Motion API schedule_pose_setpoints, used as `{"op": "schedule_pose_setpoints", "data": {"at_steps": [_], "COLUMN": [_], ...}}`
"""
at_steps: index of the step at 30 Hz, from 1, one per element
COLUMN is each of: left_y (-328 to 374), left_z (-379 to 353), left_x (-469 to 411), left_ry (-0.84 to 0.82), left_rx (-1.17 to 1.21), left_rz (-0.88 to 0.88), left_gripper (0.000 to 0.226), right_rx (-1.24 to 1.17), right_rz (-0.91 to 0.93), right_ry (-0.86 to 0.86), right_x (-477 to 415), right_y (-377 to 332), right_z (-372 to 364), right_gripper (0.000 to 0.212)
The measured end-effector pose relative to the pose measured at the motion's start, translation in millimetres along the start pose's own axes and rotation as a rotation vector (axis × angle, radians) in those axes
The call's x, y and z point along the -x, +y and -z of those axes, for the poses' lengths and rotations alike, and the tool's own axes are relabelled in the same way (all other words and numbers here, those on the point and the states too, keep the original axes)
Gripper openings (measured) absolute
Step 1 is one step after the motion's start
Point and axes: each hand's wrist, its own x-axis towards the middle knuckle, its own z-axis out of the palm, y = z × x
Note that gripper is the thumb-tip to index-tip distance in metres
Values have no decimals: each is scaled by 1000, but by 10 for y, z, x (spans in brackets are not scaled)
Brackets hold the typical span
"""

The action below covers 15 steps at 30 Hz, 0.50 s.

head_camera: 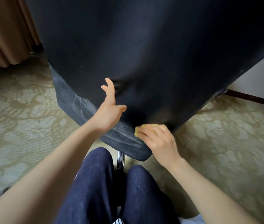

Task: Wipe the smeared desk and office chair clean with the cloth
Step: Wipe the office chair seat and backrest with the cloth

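Observation:
A dark office chair [152, 54] fills the upper middle of the head view, its backrest looming toward me and the seat edge [95, 113] streaked with pale smears. My right hand [158, 139] presses a yellow cloth [145, 126] against the seat where it meets the backrest. My left hand [110, 109] rests flat on the chair with fingers spread, holding nothing. The desk is out of view.
The chair's chrome post [120, 160] stands between my knees in dark trousers [95, 183]. Patterned beige carpet [225, 143] surrounds the chair. Brown curtains [6, 29] hang at the back left, and a white wall with dark skirting [249, 97] lies to the right.

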Motion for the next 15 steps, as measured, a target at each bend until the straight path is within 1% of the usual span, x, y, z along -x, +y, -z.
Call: {"op": "schedule_pose_setpoints", "data": {"at_steps": [4,7,8,10,12,14,15], "left_y": [-7,-25,-19,-23,-14,-5,-8], "left_z": [34,50,41,-3,-134,-307,-391], "left_x": [14,42,65,127,276,509,634], "left_ry": [-23,-32,-29,16,62,99,75], "left_rx": [-50,-47,-39,2,40,63,77], "left_rz": [-15,-44,-47,-48,-74,-84,-81], "left_gripper": [92,91,91,91,87,72,60], "right_rx": [-104,-147,-159,-215,-301,-437,-518], "right_rz": [-95,-211,-278,-453,-655,-858,-964], "right_ry": [-163,-182,-153,-71,39,161,214], "right_x": [541,794,819,760,596,373,252], "right_y": [18,38,37,0,-105,-245,-327], "right_z": [87,361,439,546,695,845,915], "right_gripper": [25,29,30,39,40,40,43]}}
